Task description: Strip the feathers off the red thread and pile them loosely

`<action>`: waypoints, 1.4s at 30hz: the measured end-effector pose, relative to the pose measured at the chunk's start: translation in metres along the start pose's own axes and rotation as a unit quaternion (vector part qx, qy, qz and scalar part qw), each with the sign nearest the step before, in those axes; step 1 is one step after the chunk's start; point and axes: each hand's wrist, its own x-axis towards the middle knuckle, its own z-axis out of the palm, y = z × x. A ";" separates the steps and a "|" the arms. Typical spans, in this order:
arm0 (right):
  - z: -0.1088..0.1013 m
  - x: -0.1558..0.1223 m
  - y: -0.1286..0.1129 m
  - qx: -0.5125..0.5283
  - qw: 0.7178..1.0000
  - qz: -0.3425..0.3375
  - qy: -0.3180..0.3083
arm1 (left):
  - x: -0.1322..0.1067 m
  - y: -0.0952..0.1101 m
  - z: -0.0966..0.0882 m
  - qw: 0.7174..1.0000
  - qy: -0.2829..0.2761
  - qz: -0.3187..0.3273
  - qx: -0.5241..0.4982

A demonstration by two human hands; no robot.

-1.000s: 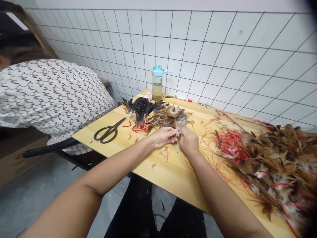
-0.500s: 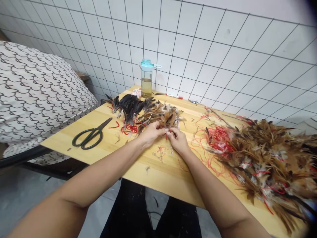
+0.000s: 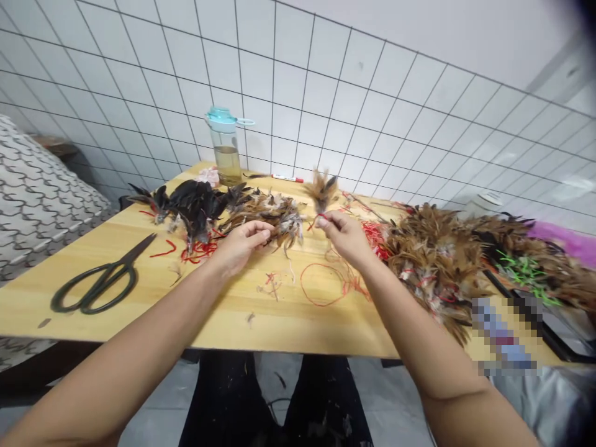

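Observation:
Between the thumb and fingers of my right hand (image 3: 343,234), a small feather bunch (image 3: 321,188) stands up, brown with dark tips. Red string (image 3: 313,225) shows at its tied base by my fingertips. My left hand (image 3: 246,245) is at the near edge of a pile of loose brown and grey feathers (image 3: 272,211), thumb and fingers drawn together; what they hold, if anything, is hidden. Black feathers (image 3: 198,202) lie left of that pile, with short red string pieces (image 3: 201,249) in front. Black-handled scissors (image 3: 105,282) rest on the table at the left.
A heap of tied brown feather bunches (image 3: 433,242) covers the right side, beside tangled red string (image 3: 375,239). Green ties (image 3: 524,273) and a dark-edged device (image 3: 554,323) are farther right. A bottle with a blue lid (image 3: 226,149) and a marker (image 3: 287,178) stand and lie near the wall.
My hands have parted. My right hand has carried the tied feather bunch to the right, while my left hand stays by the loose feathers. The view has turned right.

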 end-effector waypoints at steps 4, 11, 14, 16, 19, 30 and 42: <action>-0.076 -0.037 0.013 -0.125 0.987 0.046 0.086 | -0.001 0.002 -0.002 0.999 -0.019 0.011 0.036; -0.172 -0.133 0.058 -0.402 0.881 0.229 0.103 | -0.004 0.002 0.001 0.993 -0.027 0.008 0.112; -0.185 -0.162 0.079 -0.481 0.831 0.273 0.057 | -0.003 -0.002 0.000 0.990 -0.030 0.005 0.140; -0.186 -0.174 0.092 -0.497 0.814 0.301 0.023 | -0.002 -0.005 -0.001 0.988 -0.030 0.002 0.155; -0.181 -0.184 0.107 -0.498 0.811 0.307 0.005 | -0.002 -0.007 -0.002 0.986 -0.029 0.004 0.164; -0.186 -0.202 0.097 -0.443 0.846 0.297 0.025 | -0.015 -0.008 -0.012 0.989 -0.010 0.047 0.141; -0.149 -0.175 0.043 -0.371 0.922 0.110 -0.016 | -0.051 -0.012 -0.033 0.975 0.098 0.150 0.130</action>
